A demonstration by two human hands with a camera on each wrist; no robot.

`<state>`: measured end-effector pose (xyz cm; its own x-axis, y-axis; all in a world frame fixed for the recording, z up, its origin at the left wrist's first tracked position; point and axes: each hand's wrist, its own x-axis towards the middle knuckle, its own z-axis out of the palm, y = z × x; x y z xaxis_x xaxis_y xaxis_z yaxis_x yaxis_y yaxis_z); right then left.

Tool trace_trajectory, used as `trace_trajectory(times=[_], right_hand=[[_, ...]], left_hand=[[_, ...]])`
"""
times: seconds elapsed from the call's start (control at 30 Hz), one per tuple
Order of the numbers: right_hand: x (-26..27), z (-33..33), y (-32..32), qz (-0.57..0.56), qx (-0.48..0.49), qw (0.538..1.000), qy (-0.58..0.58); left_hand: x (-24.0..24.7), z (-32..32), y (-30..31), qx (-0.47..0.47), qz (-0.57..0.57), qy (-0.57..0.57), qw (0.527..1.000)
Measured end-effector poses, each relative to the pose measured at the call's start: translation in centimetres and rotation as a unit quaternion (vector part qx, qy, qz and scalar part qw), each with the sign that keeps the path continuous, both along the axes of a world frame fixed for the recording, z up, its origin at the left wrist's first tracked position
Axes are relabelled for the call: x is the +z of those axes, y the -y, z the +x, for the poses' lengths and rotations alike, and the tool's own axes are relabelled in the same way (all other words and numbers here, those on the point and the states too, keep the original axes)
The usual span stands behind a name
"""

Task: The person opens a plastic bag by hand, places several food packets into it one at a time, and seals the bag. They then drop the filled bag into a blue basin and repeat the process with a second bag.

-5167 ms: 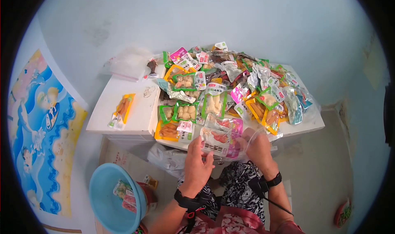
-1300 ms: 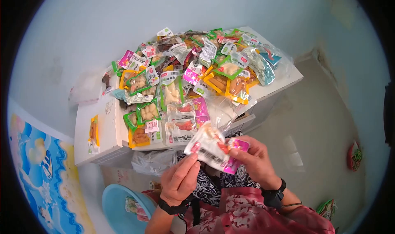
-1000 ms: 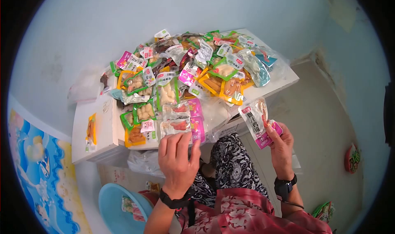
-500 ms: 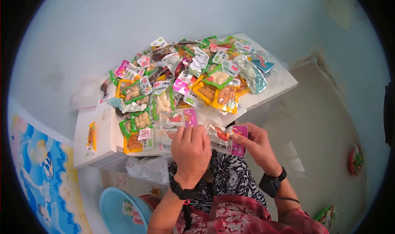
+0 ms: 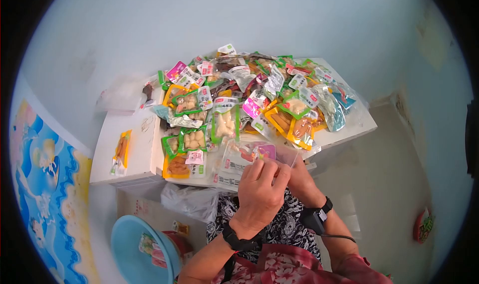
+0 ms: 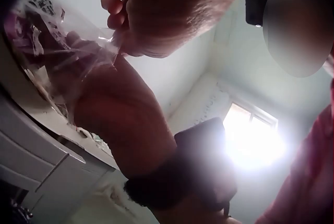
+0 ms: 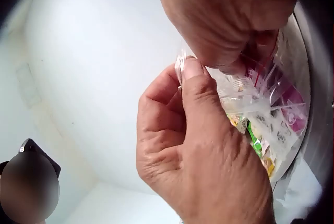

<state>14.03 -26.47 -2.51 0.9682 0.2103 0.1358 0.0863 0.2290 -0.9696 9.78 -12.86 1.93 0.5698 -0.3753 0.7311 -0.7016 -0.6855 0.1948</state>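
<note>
Left hand [image 5: 262, 199] pinches the film of a clear bag [image 7: 245, 94] between thumb and index finger, tips pressed together. Right hand [image 5: 303, 179] sits partly behind the film; cannot tell if its fingers grip anything, tips covered. Bag is at the front edge of the white desk [image 5: 102, 156], right of the middle.

Around it: big heap of sealed packets [image 5: 242, 79] runs along the back edge and over to the right corner, leaning on one another. Green-edged pouch [image 5: 224, 124] with pale pieces lies just behind the bag. Yellow-edged pack [image 5: 176, 168] lies near the front edge, left of the bag, small pink label on it. Another yellow-edged pack [image 5: 122, 150] lies apart, toward the left edge. Loose plastic [image 5: 119, 102] fills the back left corner, dark item [image 5: 147, 91] beside it. Whitish plastic bag [image 5: 188, 201] is below the front edge. Floor: blue basin [image 5: 124, 244] with a few packs inside; reddish container [image 5: 423, 226] with green contents, off to the right.

In the way: left hand blocks part of the bag and right fingertips; film glare blurs detail.

Bag looks thin, see-through, creased, red line along its mouth. White-and-magenta packet [image 5: 264, 151] shows at it, reddish food printed or visible, can't tell which.
</note>
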Motion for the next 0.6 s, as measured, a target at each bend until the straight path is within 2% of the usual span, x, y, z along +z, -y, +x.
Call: trace_trajectory(times=[0.1, 0.3, 0.4, 0.5, 0.53, 0.6], right_hand=[[1.9, 0.4, -0.7, -0.009, -0.002, 1.0, -0.014], [-0.6, 1.6, -2.0, 0.016, -0.068, 0.998, 0.004], [-1.3, 1.5, -1.9, 0.014, -0.068, 0.997, 0.02], [-1.2, 1.3, -2.2, 0.025, -0.103, 0.994, 0.006], [-1.1, 1.4, -1.8, 0.02, -0.083, 0.996, -0.016], [-0.6, 0.6, -1.7, 0.007, -0.12, 0.993, 0.0]], left_hand=[[-0.3, -0.1, -0.1, -0.025, -0.016, -0.001, 1.0], [-1.5, -0.1, -1.0, -0.061, -0.048, -0.027, 0.997], [-2.3, -0.1, -1.8, -0.098, -0.092, -0.078, 0.988], [-2.1, -0.4, -2.9, -0.056, -0.132, -0.078, 0.987], [-2.2, -0.4, -3.6, -0.046, -0.14, -0.088, 0.985], [-2.8, -0.4, -4.7, -0.001, -0.113, -0.087, 0.99]])
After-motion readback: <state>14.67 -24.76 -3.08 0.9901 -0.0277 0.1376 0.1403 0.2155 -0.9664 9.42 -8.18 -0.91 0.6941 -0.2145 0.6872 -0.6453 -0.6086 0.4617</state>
